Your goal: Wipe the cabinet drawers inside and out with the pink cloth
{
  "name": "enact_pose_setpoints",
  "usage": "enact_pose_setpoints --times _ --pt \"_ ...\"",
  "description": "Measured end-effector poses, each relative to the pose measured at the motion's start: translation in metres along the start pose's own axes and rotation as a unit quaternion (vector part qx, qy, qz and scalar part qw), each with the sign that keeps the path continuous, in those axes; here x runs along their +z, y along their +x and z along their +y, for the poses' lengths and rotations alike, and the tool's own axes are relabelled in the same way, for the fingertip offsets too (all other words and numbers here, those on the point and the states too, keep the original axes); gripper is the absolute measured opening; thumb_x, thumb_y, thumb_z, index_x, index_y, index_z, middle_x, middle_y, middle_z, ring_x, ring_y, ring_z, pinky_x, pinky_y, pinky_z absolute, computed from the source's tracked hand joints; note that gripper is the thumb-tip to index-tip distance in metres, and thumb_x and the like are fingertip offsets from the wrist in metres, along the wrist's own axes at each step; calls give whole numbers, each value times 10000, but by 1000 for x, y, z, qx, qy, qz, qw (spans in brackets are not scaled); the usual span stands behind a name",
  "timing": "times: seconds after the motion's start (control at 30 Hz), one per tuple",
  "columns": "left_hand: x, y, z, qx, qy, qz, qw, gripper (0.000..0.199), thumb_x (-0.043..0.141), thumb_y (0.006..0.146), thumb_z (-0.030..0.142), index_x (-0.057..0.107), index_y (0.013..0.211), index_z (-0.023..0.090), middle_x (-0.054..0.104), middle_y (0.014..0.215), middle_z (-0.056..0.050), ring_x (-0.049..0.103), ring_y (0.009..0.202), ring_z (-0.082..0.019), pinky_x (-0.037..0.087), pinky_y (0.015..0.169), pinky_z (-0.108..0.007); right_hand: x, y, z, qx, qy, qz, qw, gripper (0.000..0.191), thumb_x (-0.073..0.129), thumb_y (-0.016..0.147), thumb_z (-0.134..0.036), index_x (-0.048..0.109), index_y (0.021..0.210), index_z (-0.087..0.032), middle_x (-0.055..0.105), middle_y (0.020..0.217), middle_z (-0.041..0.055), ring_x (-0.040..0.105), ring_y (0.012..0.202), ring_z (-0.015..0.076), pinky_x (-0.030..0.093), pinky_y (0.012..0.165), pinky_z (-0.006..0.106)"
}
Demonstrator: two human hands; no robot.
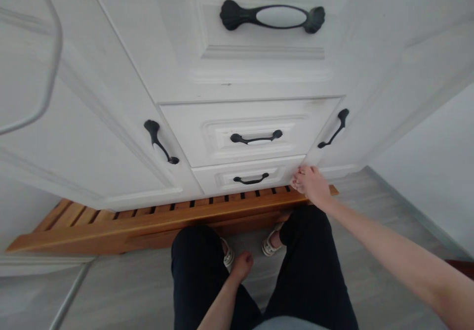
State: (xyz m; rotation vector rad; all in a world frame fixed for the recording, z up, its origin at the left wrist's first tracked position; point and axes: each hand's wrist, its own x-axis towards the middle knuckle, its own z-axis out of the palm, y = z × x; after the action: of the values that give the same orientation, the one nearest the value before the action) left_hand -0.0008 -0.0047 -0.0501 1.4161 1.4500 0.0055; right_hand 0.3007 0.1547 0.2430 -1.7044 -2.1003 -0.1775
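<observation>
My right hand (309, 183) is stretched out low to the right, fingers curled against the lower right corner of the bottom drawer (283, 170), where it meets the right cabinet door (333, 158). What the fingers hold, if anything, is hidden. Above that hand is the right door's dark handle (335, 131), untouched. The bottom drawer and the middle drawer (222, 154) look closed; their dark handles are free. My left hand (242, 265) hangs between my knees, loosely closed, with no object visible in it.
A slatted wooden bench (159, 221) or rack runs along the cabinet's base in front of my knees. A larger upper drawer (259, 73) and a left cabinet door (111, 137) face me. A pale metal rod (55, 68) curves at the upper left. A wall (437, 172) stands right.
</observation>
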Motion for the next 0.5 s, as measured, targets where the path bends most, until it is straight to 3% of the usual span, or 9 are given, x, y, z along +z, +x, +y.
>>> enact_pose_setpoints --times 0.1,0.23,0.3,0.33,0.4,0.5 --pt "6 5 2 -11 10 -10 1000 286 655 960 413 669 1100 165 691 1160 -60 654 1113 -222 528 1008 -483 -19 -14 29 22 -18 62 998 254 490 916 -247 729 998 -220 592 1108 128 547 1072 285 504 907 484" --pt "13 10 -1 -21 40 -24 999 277 660 956 421 676 1084 177 692 1154 -49 653 1120 -229 524 1011 -466 -16 1 15 50 -15 221 974 438 545 909 -250 643 1334 -218 486 1366 158 464 1300 338 413 1091 588" --pt "13 9 -3 -24 56 -28 998 278 652 961 415 671 1101 175 688 1172 -57 649 1127 -225 523 1015 -472 3 13 0 38 -5 267 963 564 566 894 -215 545 1457 -211 364 1518 169 372 1417 374 371 1144 600" --pt "13 9 -4 -25 62 -29 997 280 649 964 411 668 1109 172 687 1176 -61 648 1127 -223 523 1015 -477 17 17 -6 21 -5 261 965 606 565 880 -180 515 1484 -199 287 1579 173 308 1465 394 356 1161 603" --pt "11 7 -7 -26 70 -26 997 283 643 968 407 664 1118 167 686 1178 -65 647 1127 -221 523 1015 -482 50 16 -13 -2 -18 229 973 623 582 851 -135 528 1470 -187 190 1629 171 190 1517 427 324 1185 619" --pt "7 3 -10 -25 69 -19 997 287 634 974 410 661 1131 171 687 1178 -64 647 1132 -221 522 1018 -479 95 -10 -15 26 -33 155 987 616 639 829 -137 567 1438 -200 195 1622 176 133 1524 445 292 1192 654"
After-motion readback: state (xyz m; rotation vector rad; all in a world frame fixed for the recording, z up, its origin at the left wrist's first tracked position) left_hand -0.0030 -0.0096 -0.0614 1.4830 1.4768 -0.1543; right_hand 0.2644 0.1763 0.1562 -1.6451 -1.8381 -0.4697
